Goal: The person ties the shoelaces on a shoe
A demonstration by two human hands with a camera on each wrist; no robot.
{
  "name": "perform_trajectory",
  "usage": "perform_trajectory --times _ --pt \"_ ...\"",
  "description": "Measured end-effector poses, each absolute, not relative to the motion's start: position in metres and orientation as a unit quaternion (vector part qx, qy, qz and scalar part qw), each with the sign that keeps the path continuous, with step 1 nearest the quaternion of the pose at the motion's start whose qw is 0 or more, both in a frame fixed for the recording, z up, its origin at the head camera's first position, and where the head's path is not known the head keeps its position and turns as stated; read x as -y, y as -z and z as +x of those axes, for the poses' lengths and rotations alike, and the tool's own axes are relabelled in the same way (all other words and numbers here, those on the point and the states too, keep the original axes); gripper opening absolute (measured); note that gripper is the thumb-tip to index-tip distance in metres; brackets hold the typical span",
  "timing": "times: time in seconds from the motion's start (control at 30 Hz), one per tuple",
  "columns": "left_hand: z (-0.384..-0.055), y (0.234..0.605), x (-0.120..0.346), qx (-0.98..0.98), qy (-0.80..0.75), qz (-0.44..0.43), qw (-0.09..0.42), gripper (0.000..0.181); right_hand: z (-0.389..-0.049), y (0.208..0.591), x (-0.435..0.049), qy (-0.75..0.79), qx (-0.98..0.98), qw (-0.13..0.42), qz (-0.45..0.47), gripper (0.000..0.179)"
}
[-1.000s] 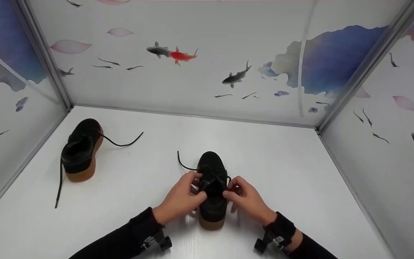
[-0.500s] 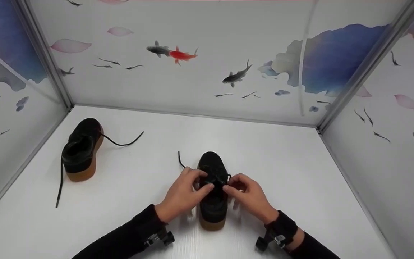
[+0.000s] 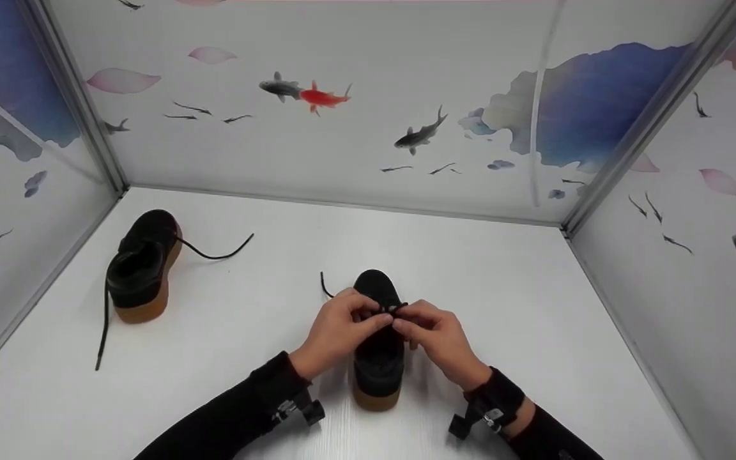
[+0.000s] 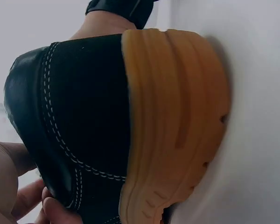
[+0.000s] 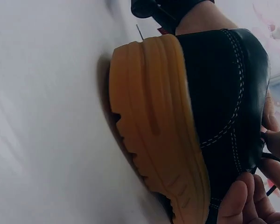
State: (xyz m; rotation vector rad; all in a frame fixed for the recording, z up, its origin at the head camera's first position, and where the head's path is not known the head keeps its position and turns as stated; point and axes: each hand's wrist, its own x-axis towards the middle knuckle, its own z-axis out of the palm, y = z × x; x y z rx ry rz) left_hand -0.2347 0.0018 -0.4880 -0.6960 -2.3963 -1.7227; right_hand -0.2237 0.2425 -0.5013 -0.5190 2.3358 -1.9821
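Observation:
A black shoe (image 3: 378,367) with white stitching and a tan sole stands upright on the white tabletop, toe pointing away. My left hand (image 3: 345,326) pinches the upper edge of its lacing area from the left. From the right, my right hand (image 3: 438,332) pinches the opposite edge, and the fingertips of both hands nearly meet over the middle. One end of the black shoelace (image 3: 324,284) sticks out beyond my left hand. In the right wrist view, a bit of shoelace (image 5: 272,157) shows between the fingers. Exactly what lies under the fingertips is partly hidden.
A second black shoe (image 3: 141,265) stands at the far left, its shoelace (image 3: 218,257) loose on both sides. Walls (image 3: 342,147) printed with fish and petals enclose the tabletop (image 3: 502,275) at the back and sides.
Both hands have moved forward and inward, from the sides of the shoe's opening to the middle of the lacing. The left lace end has shifted slightly right. The second shoe stays put.

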Motion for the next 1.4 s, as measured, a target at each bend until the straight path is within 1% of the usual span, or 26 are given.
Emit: perform_trajectory --times 0.23,0.43,0.57,0.73,0.83,1.03,1.23,1.4 --pt "-0.241 0.488 -0.002 0.749 0.625 -0.215 0.042 0.013 -0.231 0.498 -0.233 0.715 -0.689 0.067 -0.094 0.023" --pt "-0.243 0.482 -0.003 0.738 0.645 -0.196 0.030 0.015 -0.239 0.493 -0.224 0.746 -0.662 0.058 -0.051 0.001" --pt "-0.244 0.477 -0.003 0.722 0.664 -0.192 0.019 0.017 -0.243 0.486 -0.223 0.751 -0.656 0.046 -0.054 0.005" --pt "-0.249 0.467 -0.003 0.686 0.701 -0.194 -0.001 0.018 -0.249 0.472 -0.226 0.746 -0.662 0.036 -0.065 0.017" --pt "-0.254 0.460 -0.003 0.673 0.712 -0.198 0.001 0.017 -0.253 0.462 -0.230 0.746 -0.662 0.027 -0.069 0.018" --pt "-0.264 0.443 -0.003 0.656 0.726 -0.206 0.032 0.019 -0.260 0.441 -0.234 0.737 -0.670 -0.011 -0.088 0.020" --pt "-0.269 0.425 -0.004 0.621 0.755 -0.200 0.061 0.016 -0.268 0.422 -0.230 0.733 -0.665 -0.077 -0.118 0.017" --pt "-0.271 0.412 -0.009 0.614 0.757 -0.205 0.085 0.011 -0.272 0.408 -0.228 0.724 -0.667 -0.120 -0.128 0.017"
